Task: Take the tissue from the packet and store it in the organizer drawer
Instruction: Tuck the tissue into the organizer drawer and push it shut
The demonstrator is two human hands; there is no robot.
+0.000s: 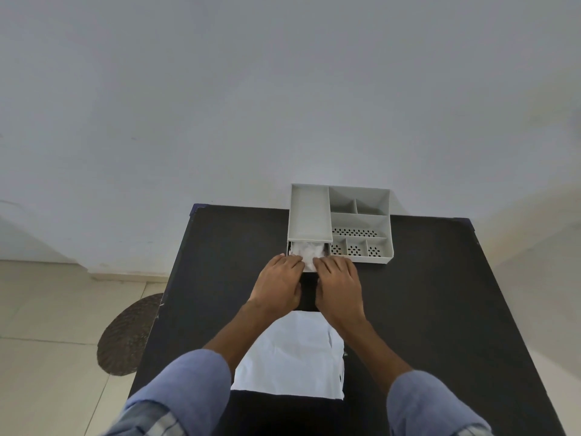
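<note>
A grey organizer (358, 221) with several compartments stands at the far edge of the black table (440, 294). Its drawer (309, 268) at the lower left is pulled partly out, and crumpled white tissue (309, 251) lies inside. My left hand (278, 286) and my right hand (339, 286) rest side by side, palms down, with fingertips on the drawer's front and on the tissue. Whether the fingers pinch the tissue I cannot tell. The white tissue packet (292, 357) lies flat on the table between my forearms, near me.
A white wall rises right behind the organizer. To the left of the table lie a tiled floor and a round brown mat (125, 338). Bare black tabletop extends to the right and left of my hands.
</note>
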